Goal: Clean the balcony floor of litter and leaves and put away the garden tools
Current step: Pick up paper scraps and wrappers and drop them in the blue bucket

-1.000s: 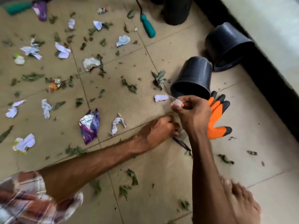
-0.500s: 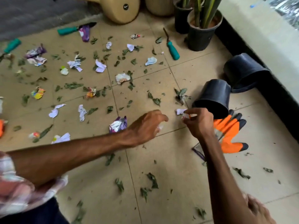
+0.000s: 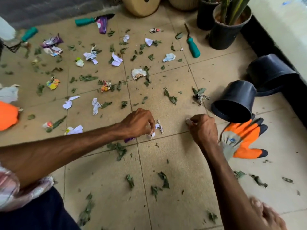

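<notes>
L hand (image 3: 139, 123): fingers curled down, the tips seem to pinch a white scrap (image 3: 151, 134) on the floor (image 3: 174, 163). A 2nd scrap (image 3: 159, 127) lies just beyond the fingertips. R hand (image 3: 203, 128): fingers closed round a small wad (image 3: 189, 122), which sticks out at the thumb side. I judge the paper very light, soft, not fragile, so it crushes w/o harm. Best taken at a raised crease, as flat edges hug the tile. Leaves (image 3: 118, 149) near the L wrist look thin & limp, prob. easier gathered in a bunch.
</notes>
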